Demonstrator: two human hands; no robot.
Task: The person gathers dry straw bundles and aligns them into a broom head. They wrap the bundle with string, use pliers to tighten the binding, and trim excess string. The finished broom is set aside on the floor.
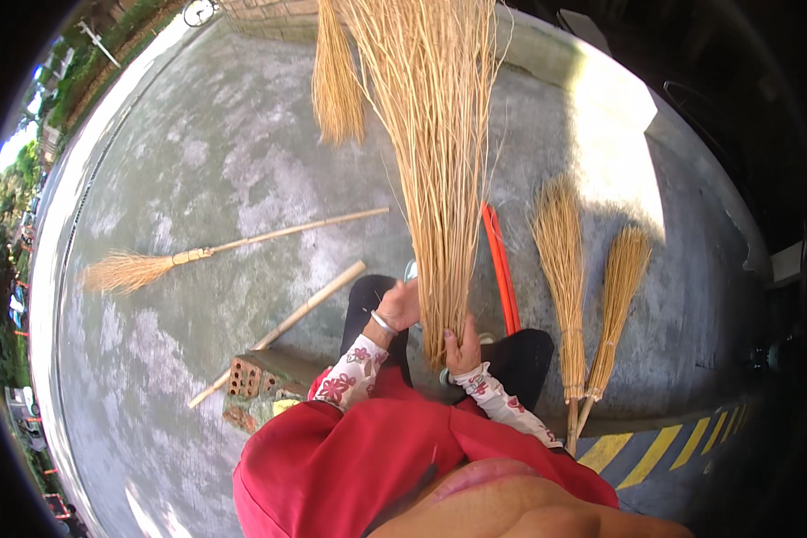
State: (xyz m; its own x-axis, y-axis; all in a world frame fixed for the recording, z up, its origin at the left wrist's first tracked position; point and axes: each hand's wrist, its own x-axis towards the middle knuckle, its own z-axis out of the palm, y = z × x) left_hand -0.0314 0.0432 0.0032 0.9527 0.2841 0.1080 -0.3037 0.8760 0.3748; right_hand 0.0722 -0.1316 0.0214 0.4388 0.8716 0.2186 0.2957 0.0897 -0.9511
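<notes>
A large, loose bundle of straw-coloured twigs (pixel 444 161) stands upright in front of me. Its stems fan out at the top and narrow toward my lap. My left hand (pixel 401 305) holds the left side of the narrow end, its fingertips hidden behind the stems. Lower down, my right hand (pixel 464 350) grips the right side near the bottom, thumb across the front. No binding shows on this bundle. Just right of it, two orange-red poles (pixel 501 269) lie on the floor.
On the left lie a finished broom (pixel 166 264) and a bare wooden pole (pixel 305 309), beside holed bricks (pixel 251 381). Two brooms (pixel 560 278) (pixel 620 296) rest at the right near a yellow-striped edge (pixel 650 453). Another broom head (pixel 336 85) is beyond the bundle, by a low wall (pixel 273 20).
</notes>
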